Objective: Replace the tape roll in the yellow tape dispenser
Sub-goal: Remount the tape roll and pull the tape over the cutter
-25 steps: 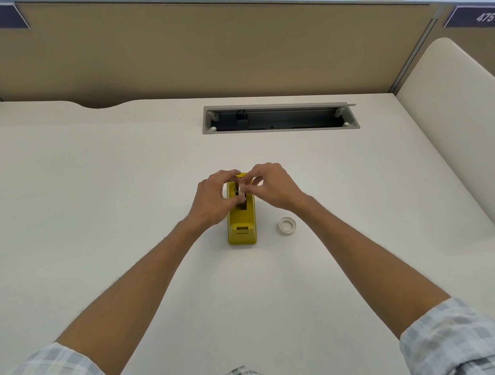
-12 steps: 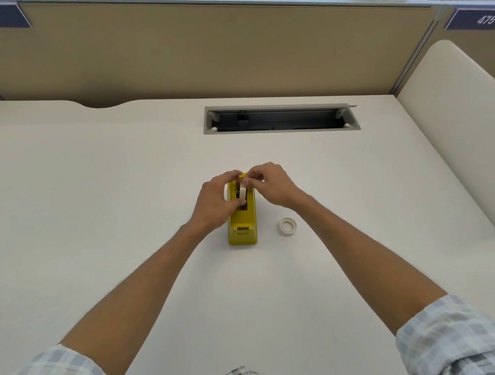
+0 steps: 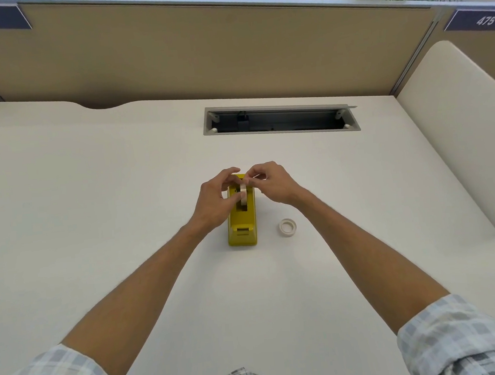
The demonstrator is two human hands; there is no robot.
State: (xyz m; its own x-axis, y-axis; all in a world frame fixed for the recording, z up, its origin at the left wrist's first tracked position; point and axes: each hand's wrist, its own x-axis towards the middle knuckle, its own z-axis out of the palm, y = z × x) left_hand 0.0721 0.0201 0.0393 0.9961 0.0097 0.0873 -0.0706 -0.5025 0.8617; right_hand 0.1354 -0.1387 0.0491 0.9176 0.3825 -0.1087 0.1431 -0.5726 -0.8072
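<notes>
At frame centre, my left hand [image 3: 216,201] and right hand [image 3: 271,182] pinch the tape roll [image 3: 243,194], now lowered upright into the yellow tape dispenser [image 3: 242,226] slot; seating nearly complete. Spare roll [image 3: 287,227] lies right.

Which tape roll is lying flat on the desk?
The tape roll right of the yellow dispenser, untouched, lies flat. The other roll stands on edge in the dispenser's slot, gripped by the left hand.

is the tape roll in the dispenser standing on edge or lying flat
On edge: the tape roll stands upright in the yellow dispenser's slot, its thin rim facing up.
</notes>
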